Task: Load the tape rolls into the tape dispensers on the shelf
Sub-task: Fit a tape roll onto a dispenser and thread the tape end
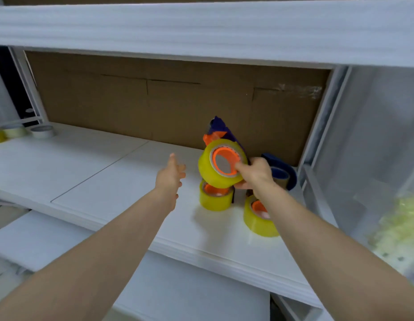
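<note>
Tape roll (211, 173) (yellow) in right hand (257, 173)

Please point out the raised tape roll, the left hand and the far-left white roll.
raised tape roll (206, 170): head view, yellow outer band.
left hand (170, 177): head view, back of the hand.
white roll (42, 134): head view, its side wall.

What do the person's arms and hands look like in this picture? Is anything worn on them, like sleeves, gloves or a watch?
Both arms are bare as far as the picture shows: no sleeve covers the left forearm or the right forearm. The left hand and the right hand wear no gloves. No watch, bracelet or ring is visible.
</note>
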`<action>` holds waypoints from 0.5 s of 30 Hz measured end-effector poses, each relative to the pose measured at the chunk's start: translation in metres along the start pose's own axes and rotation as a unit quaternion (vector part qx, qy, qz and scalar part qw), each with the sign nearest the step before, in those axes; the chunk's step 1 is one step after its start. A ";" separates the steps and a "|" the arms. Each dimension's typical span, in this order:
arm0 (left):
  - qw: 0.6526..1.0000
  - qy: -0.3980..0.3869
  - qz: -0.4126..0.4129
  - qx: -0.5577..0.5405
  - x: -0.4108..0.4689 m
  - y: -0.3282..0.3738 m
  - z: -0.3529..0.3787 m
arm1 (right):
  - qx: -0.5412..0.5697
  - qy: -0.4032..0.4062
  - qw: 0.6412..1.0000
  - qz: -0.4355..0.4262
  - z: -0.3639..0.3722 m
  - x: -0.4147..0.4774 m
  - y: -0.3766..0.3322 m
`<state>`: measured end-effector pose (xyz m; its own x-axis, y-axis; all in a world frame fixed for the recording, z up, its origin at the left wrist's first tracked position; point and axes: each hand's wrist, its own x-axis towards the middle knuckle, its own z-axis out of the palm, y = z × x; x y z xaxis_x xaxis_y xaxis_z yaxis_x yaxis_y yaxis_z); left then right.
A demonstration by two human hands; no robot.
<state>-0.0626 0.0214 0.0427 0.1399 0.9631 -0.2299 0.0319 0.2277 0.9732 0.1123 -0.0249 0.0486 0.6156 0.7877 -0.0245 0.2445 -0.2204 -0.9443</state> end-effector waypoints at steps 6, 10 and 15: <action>1.000 -0.015 -0.010 0.019 0.046 0.006 0.005 | -0.035 0.042 0.998 0.019 -0.011 0.048 -0.008; 0.997 -0.043 0.003 0.068 0.088 0.016 0.017 | -0.131 0.081 0.988 0.027 -0.004 0.087 -0.004; 0.985 -0.103 -0.023 0.136 0.134 0.028 0.032 | -0.253 0.082 0.962 0.067 0.015 0.123 0.005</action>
<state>-0.0116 0.1521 0.0397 0.3300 0.8967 -0.2951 0.3023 0.1957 0.9329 0.1779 0.0790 0.0362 0.7662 0.6411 -0.0438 0.4629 -0.5980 -0.6543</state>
